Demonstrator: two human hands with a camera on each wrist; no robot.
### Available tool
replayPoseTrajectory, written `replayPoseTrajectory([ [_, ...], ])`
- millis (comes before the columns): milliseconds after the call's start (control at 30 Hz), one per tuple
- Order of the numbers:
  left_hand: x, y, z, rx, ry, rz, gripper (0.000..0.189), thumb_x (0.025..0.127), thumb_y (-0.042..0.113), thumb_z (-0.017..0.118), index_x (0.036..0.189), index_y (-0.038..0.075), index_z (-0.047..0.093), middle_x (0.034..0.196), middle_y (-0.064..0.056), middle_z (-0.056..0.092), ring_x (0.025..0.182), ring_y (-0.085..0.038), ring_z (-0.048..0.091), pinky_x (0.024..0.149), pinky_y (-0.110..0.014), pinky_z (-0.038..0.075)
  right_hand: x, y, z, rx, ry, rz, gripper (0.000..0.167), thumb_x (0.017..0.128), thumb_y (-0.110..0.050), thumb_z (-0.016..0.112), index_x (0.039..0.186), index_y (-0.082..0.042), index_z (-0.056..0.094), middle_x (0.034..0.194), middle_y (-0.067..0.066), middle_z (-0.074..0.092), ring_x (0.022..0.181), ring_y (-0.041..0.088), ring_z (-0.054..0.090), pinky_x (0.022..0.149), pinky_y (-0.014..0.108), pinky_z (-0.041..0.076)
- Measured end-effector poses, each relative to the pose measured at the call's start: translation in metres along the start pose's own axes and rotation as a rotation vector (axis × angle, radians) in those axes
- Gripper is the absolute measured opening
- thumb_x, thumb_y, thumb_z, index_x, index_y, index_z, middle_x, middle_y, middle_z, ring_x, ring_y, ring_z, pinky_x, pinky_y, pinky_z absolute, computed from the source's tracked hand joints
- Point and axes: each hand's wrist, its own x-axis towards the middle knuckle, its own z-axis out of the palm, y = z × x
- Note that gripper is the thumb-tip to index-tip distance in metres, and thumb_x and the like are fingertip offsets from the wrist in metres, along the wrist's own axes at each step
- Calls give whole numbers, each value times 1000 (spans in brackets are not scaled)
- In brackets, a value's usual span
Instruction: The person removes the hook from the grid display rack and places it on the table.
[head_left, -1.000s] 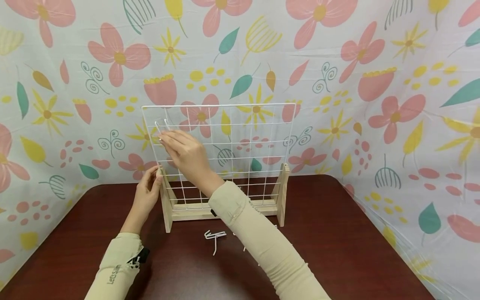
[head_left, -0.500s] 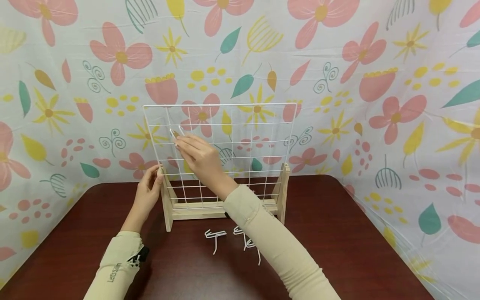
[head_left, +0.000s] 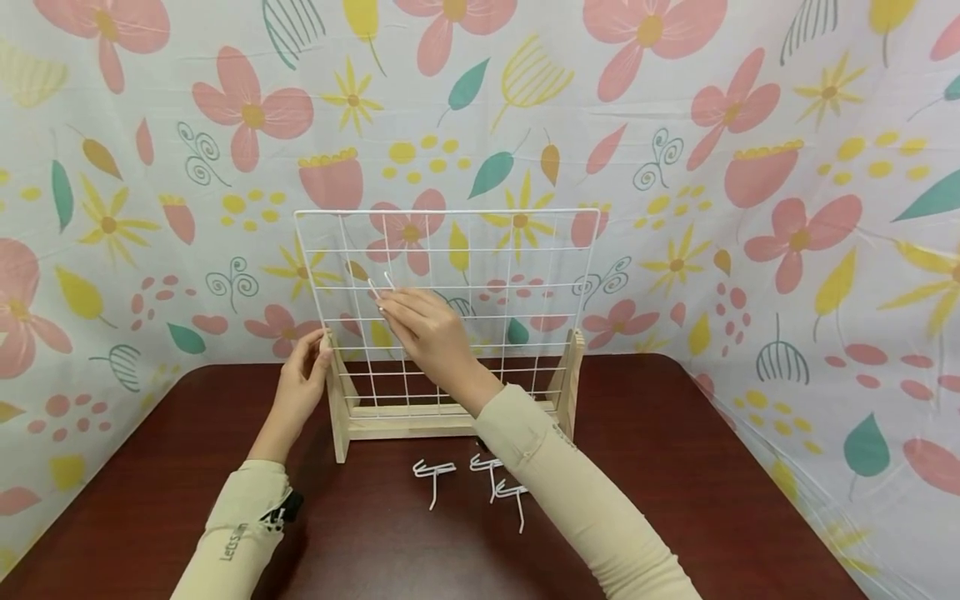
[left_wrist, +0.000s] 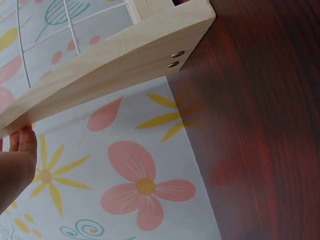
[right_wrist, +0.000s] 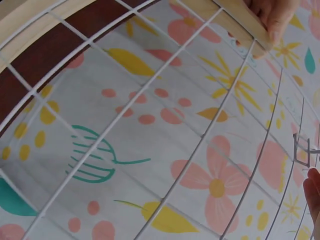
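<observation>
A white wire grid panel [head_left: 480,287] stands upright in a pale wooden stand [head_left: 340,408]. My left hand [head_left: 297,387] holds the top of the stand's left side piece, fingers behind it in the left wrist view. In front of the grid's left half, my right hand [head_left: 435,337] pinches a white wire hook [right_wrist: 301,150]. Its two prongs [head_left: 380,284] stick out above the fingertips; the rest of it is hidden by the hand. Whether the prongs touch the grid wires, I cannot tell.
On the dark red-brown table [head_left: 360,533] lie several similar pieces: one white hook [head_left: 434,472] on the left, another hook [head_left: 485,463] and a third hook [head_left: 513,492] beside my right sleeve. A floral cloth [head_left: 675,117] hangs behind and at the sides.
My right hand has moved right and down across the front of the grid, carrying the hook. The left hand stays on the stand. More of the loose hooks shows beside the right sleeve.
</observation>
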Motion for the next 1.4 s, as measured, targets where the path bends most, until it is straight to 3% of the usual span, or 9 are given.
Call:
replayPoseTrajectory([
  [233, -1, -2, 2, -5, -13, 5, 39, 102, 6, 45, 138, -10, 40, 119, -31, 51, 92, -4, 48, 76, -9, 39, -16, 1, -8, 14, -1, -17, 17, 85, -3, 72, 102, 1, 74, 103, 11, 72, 100, 25, 66, 98, 25, 44],
  [767, 1, -1, 0, -8, 8, 33, 38, 101, 5, 46, 137, -9, 42, 111, -25, 53, 88, -6, 47, 74, -10, 39, -50, 0, -23, 6, -50, -52, 28, 74, 0, 79, 102, -1, 74, 102, 10, 72, 101, 25, 66, 94, 32, 48],
  [1067, 2, -1, 0, -24, 7, 15, 39, 101, 6, 46, 137, -9, 42, 117, -28, 53, 91, -7, 49, 77, -9, 40, -67, -3, -31, -21, -58, -55, 23, 77, -3, 78, 100, -3, 75, 100, 8, 72, 100, 24, 67, 91, 31, 50],
  [1400, 1, 0, 0, -24, 11, 11, 39, 101, 6, 46, 137, -10, 42, 115, -26, 53, 90, -6, 48, 76, -9, 40, -79, -4, -42, 23, -85, -99, 24, 76, 0, 77, 100, 0, 74, 99, 12, 72, 100, 26, 66, 92, 30, 49],
])
